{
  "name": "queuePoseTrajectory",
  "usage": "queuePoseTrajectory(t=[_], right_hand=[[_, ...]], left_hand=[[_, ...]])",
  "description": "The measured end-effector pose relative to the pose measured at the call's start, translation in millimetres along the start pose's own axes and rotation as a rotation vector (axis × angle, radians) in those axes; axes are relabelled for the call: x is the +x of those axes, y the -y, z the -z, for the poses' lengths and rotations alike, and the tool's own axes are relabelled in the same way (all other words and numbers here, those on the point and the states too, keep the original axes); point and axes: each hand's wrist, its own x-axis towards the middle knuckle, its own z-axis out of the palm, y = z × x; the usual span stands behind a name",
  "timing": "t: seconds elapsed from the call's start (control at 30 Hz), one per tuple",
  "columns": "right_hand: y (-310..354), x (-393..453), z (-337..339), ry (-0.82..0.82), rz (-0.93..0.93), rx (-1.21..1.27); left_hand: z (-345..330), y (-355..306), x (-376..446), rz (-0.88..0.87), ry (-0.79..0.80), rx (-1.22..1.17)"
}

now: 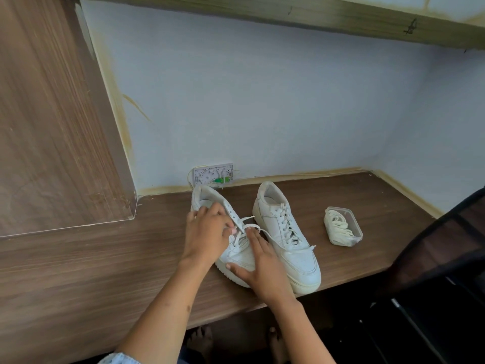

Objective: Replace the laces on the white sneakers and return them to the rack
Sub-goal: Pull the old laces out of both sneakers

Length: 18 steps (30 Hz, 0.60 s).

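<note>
Head view: two white sneakers on the wood desk (78, 271) nr the wall; L sneaker (237, 254) half unlaced, R sneaker (284, 232) fully laced just beside it. L hand (207, 232) grip pinched on a lace (245, 230) at the eyelets, R hand (258, 266) lies flat w/ straight fingers over the L sneaker's toe. Clear tub (343, 229) w/ spare laces (338, 225) sits to the R, apart from the shoes.

Head camera looks down, close over the wooden desk (78, 271) toward the wall (262, 101).
</note>
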Motion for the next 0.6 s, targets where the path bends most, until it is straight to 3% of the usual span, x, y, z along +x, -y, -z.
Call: queuePoseTrajectory(t=[0.07, 0.17, 0.3, 0.37, 0.43, 0.6], right_hand=[[3, -4, -5, -0.044, -0.002, -0.065], [7, -6, -7, -0.070, -0.016, -0.081], [7, -6, -8, -0.080, -0.014, -0.066], [7, -6, -8, -0.083, -0.011, -0.068], [7, -6, -7, -0.080, -0.014, -0.052], [13, -7, -6, -0.122, -0.044, 0.103]], left_hand=[[7, 2, 3, 0.024, -0.034, 0.032], [24, 20, 2, 0.209, -0.049, 0.092], [32, 47, -9, 0.609, 0.301, 0.257], [28, 56, -12, 0.722, 0.438, 0.241], [25, 58, -12, 0.671, 0.461, 0.152], [19, 27, -10, 0.157, 0.200, -0.286]])
